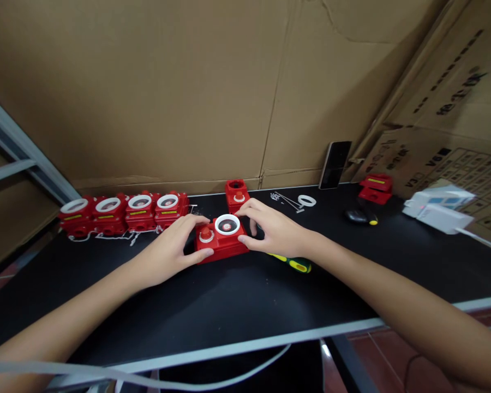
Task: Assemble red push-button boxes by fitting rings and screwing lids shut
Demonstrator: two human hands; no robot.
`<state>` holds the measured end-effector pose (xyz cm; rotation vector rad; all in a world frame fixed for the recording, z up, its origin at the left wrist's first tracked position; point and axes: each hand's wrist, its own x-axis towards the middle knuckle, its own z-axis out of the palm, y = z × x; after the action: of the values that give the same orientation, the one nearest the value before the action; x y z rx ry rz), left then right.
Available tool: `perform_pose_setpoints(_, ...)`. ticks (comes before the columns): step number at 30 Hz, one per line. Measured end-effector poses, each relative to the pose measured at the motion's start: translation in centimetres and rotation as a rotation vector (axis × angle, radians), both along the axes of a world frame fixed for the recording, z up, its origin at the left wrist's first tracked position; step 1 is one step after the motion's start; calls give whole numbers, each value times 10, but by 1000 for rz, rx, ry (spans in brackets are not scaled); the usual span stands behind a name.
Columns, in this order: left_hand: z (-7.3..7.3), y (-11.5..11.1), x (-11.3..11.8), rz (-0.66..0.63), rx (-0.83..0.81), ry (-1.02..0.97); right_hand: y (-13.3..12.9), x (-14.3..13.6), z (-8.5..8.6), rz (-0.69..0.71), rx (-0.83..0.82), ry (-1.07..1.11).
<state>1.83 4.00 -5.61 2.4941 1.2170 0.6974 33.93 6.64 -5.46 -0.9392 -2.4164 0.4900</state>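
A red housing (225,250) with a white ring around a dark round opening and a small red dome lies on the black table (237,305). My left hand (172,248) grips its left end, thumb on the front and fingers behind. On the right end, my right hand (272,229) holds it between thumb and fingers, near the white ring. Just behind stands another red housing (236,195), without a white ring. A yellow and green screwdriver handle (300,265) shows below my right wrist.
Several red housings with white rings (106,215) stand in a row at the left. Behind right are a loose white ring (306,201), a black phone-like object (335,165), a black tool (355,216), red parts (375,188) and a white box (437,207). Cardboard (167,93) rises behind.
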Motion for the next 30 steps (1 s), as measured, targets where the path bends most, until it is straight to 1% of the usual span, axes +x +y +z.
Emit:
perform_pose_setpoints(4, -3, -2, 1, -29, -12, 3, -1, 0, 0, -11, -9, -3)
perform_pose_setpoints(9, -7, -4, 8, -142, 38, 38, -2, 1, 1, -4, -39, -2)
perform_pose_setpoints(12, -12, -1, 12, -158, 58, 54, -1, 1, 3, -8, -91, -26)
perform_pose_setpoints(14, -14, 1, 14, -164, 56, 53, 0, 1, 4, -10, -154, -39)
perform_pose_setpoints(17, -10, -1, 12, -189, 21, 47, 1, 1, 3, 34, -264, -2)
perform_pose_setpoints(20, -4, -12, 11, -204, -16, 50, -3, 1, 3, 97, -326, 58)
perform_pose_setpoints(22, 0, -20, 11, -205, -21, 66, -8, 1, 4, 111, -348, 72)
perform_pose_setpoints(26, 5, -31, 10, -223, -36, 77, -21, -1, 8, 113, -387, 64)
perform_pose_setpoints(30, 10, -31, 8, -254, -57, 81, -29, -4, 10, 53, -383, 22)
